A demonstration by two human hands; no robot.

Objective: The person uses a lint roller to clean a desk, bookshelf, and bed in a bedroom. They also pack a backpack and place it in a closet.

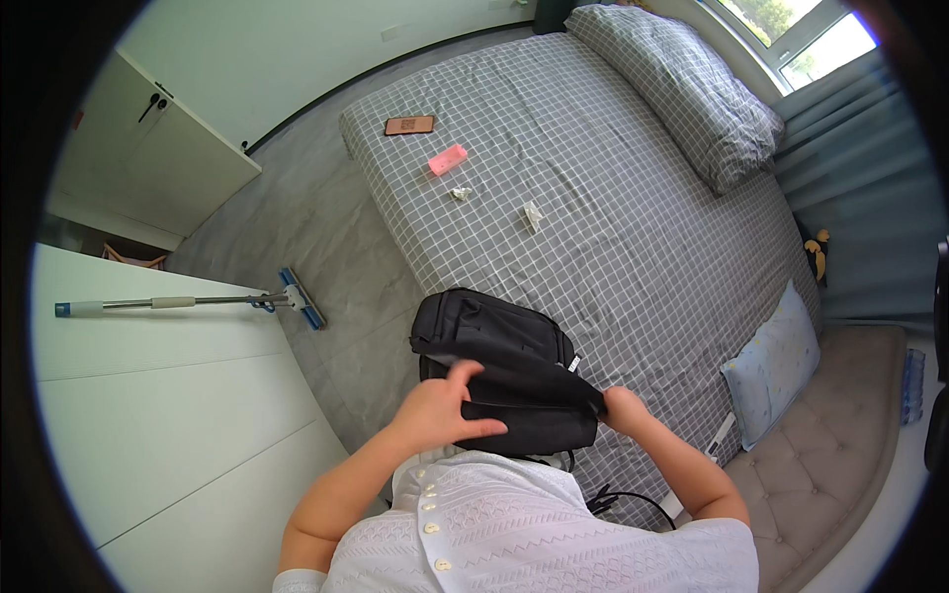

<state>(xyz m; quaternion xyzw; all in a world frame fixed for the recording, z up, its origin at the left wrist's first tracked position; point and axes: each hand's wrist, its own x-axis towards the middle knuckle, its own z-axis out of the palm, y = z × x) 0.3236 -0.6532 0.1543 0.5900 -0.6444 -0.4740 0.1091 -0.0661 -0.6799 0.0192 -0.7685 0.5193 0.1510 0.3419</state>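
A black fabric backpack [489,326] lies on the near edge of a bed, just in front of my body, with a compartment standing partly open. My right hand [623,411] grips the black fabric at the bag's right end. Over the bag's near left side is my left hand [448,408], its thumb and forefinger spread apart; its other fingers are hard to make out, and nothing shows between them. A small white tag [574,363] hangs at the bag's right side. The inside of the bag is dark.
On the checked bedsheet [630,244] are a phone [409,125], a pink case [447,159] and crumpled white wrappers [532,216]. A light-blue pillow [775,363] leans by the tufted headboard [823,452]. A black cable [641,498] lies at right. A mop [174,302] leans against white cabinets [148,400].
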